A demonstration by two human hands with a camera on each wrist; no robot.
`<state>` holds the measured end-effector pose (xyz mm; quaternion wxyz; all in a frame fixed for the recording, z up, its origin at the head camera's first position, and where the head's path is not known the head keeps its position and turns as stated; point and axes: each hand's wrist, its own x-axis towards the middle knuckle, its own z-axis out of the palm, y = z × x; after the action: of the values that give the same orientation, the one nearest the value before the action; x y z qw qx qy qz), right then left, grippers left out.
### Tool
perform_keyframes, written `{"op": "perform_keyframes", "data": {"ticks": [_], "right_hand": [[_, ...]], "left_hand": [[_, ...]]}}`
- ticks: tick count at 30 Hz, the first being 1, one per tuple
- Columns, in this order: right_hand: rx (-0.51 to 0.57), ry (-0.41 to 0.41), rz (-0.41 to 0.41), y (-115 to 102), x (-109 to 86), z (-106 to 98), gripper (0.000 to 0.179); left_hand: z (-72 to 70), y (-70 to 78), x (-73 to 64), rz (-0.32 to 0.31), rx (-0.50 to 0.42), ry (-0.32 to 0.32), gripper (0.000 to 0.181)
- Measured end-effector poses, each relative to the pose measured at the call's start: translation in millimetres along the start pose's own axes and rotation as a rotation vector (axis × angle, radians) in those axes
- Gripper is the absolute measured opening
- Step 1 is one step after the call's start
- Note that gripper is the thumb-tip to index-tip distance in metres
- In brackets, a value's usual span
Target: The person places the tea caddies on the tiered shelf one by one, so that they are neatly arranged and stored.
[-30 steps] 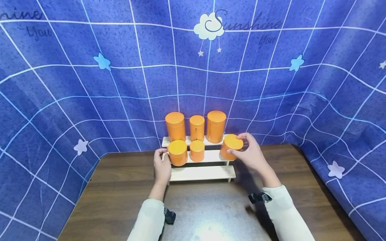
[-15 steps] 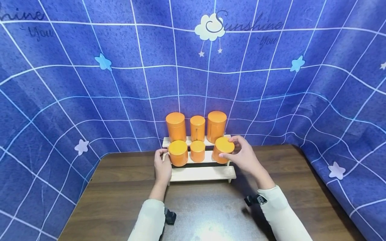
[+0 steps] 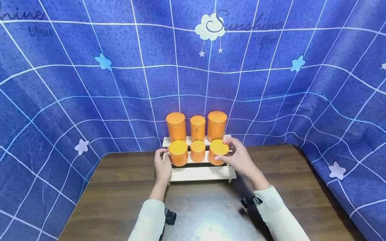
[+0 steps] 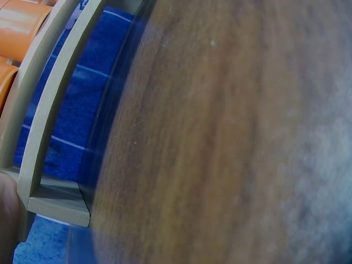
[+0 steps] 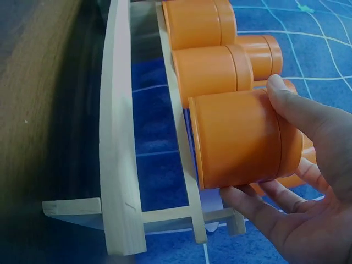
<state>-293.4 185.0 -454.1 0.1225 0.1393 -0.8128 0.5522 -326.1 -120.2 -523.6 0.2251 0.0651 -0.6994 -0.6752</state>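
Observation:
My right hand [image 3: 241, 159] grips a short orange canister [image 3: 218, 152] between thumb and fingers, near its lid. In the right wrist view this canister [image 5: 236, 140] is at the right end of the middle tier; whether its base fully rests there I cannot tell. My left hand [image 3: 163, 167] holds the left end of the three-tier wooden display stand [image 3: 202, 173]. Only a sliver of that hand [image 4: 8, 209] shows in the left wrist view, against the stand's frame. On the same tier stand a smaller canister [image 3: 197, 151] in the middle and a wider one [image 3: 178, 153] at left.
Three taller orange canisters, left [image 3: 176, 127], middle [image 3: 197, 129] and right [image 3: 216, 126], stand along the top tier. Behind the brown wooden table [image 3: 120, 194] hangs a blue gridded curtain [image 3: 193, 83]. The stand's bottom tier bears nothing.
My right hand has moved left with the short canister, from past the stand's right end to beside the small canister. The left hand has stayed at the stand's left end.

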Motion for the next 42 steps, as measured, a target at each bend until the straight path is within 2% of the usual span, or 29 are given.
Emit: {"op": "perform_keyframes", "data": {"ticks": [13,20,27,32,36,42], "right_hand": [[-0.052,0.021,0.005,2,0.9,4,0.06],[-0.069,0.046,0.007,1,-2.7,9,0.061],[-0.157,0.065,0.01,1,-6.5,12,0.064],[-0.258,0.021,0.011,-1,-10.8,11,0.081],[-0.273,-0.039,0.024,-4,-16.1,9,0.098],[-0.272,-0.125,0.061,-13,-28.1,4,0.093]], "left_hand": [[-1.2,-9.1,1.5,0.01,0.005,-0.003,0.021],[-2.6,-8.2,2.7,-0.017,0.009,-0.011,0.021],[-0.8,-8.3,-0.1,-0.019,0.002,-0.018,0.021],[-0.2,-9.5,2.1,-0.014,0.016,-0.028,0.021],[-1.9,-11.3,5.7,-0.022,0.011,-0.034,0.021],[-7.6,-11.3,12.5,-0.089,-0.066,-0.058,0.022]]}}
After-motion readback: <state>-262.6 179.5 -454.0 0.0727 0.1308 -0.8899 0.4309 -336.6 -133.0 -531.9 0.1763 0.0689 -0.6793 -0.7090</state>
